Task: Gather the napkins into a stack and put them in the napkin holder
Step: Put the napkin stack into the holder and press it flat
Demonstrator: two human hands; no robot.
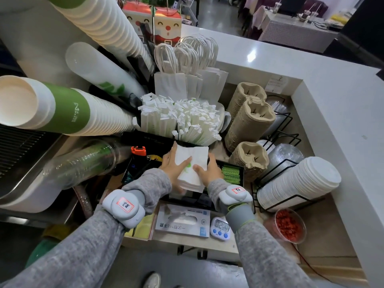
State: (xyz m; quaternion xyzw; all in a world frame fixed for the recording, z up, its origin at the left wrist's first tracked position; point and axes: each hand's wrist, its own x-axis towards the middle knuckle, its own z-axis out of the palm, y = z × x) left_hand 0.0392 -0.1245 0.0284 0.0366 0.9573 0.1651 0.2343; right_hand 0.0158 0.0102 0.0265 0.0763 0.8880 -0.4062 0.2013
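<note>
A stack of white napkins (pixel 195 163) with a green print lies between both hands at the middle of the counter. My left hand (pixel 173 166) grips its left edge, thumb across the top sheet. My right hand (pixel 208 170) clamps the right edge, thumb on top. The stack sits over a black napkin holder (pixel 193 199), whose dark front wall shows just below the napkins. The lower part of the stack is hidden by my wrists.
Wrapped straws (pixel 180 119) stand right behind the napkins. Pulp cup carriers (pixel 249 121) and stacked lids (pixel 299 183) are to the right, green packets (pixel 230 173) beside my right hand. Cup stacks (pixel 52 107) lean in from the left. A glove box (pixel 182 223) and timer (pixel 220 228) lie in front.
</note>
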